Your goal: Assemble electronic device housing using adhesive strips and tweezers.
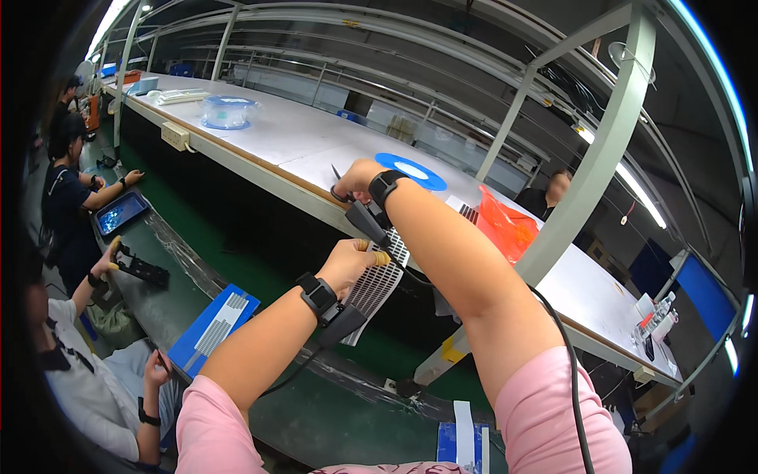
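Gridded sheet [373,294] beside counter [292,168] edge
Left fingers [380,258] pinch it, right fingers [347,186] grip dark tool [336,172]; loosening might drop it.

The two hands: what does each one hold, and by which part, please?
The left hand pinches the gridded sheet by its left edge. The right hand holds a dark pointed tool; which part it grips cannot be told.

Left forearm [257,347] slanting up and rightward, left grip [357,262] pinched, fingertips [381,258] together. Right arm [454,245] stretched farther forward, elbow [488,299] bent, pointing up-left; right grip [355,184] higher in view than left, fingers [344,187] curled inward.
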Demonstrator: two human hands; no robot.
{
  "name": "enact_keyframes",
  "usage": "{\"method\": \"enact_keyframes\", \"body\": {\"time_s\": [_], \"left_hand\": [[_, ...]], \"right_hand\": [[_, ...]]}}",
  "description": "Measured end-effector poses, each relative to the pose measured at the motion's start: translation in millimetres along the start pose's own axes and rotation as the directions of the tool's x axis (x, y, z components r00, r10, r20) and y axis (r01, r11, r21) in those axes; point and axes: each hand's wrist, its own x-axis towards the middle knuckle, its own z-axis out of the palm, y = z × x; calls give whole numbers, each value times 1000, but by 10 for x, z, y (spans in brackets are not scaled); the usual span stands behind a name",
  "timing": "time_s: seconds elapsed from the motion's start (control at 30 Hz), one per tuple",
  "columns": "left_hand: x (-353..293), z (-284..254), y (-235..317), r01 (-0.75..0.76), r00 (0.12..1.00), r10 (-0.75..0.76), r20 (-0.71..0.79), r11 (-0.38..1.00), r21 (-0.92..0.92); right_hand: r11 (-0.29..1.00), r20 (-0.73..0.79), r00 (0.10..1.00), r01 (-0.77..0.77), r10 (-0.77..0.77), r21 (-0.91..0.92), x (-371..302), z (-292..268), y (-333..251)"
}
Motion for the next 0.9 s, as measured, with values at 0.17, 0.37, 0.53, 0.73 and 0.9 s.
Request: {"method": "enact_keyframes", "body": {"time_s": [0.17, 0.37, 0.53, 0.73, 0.9], "left_hand": [[89, 31, 24, 10, 1000, -10, 13, 998, -57], [173, -85, 129, -16, 998, 17, 67, 1000, -15], [56, 44, 414, -68, 996, 64, 66, 996, 57], [84, 65, 686, 67, 996, -84, 21, 905, 421], [385, -53, 947, 70, 994, -15, -111, 859, 506]], "right_hand": [[781, -129, 992, 78, 3, 620, -479, -236, 198], [561, -529, 844, 479, -84, 675, -1146, 353, 655], [-2, -234, 971, 234, -37, 972, -2140, 903, 1316], [-231, -207, 978, 202, 5, 952, -3076, 1656, 1805], [-493, -212, 975, 214, 61, 843, -3758, 1820, 2339]]}}
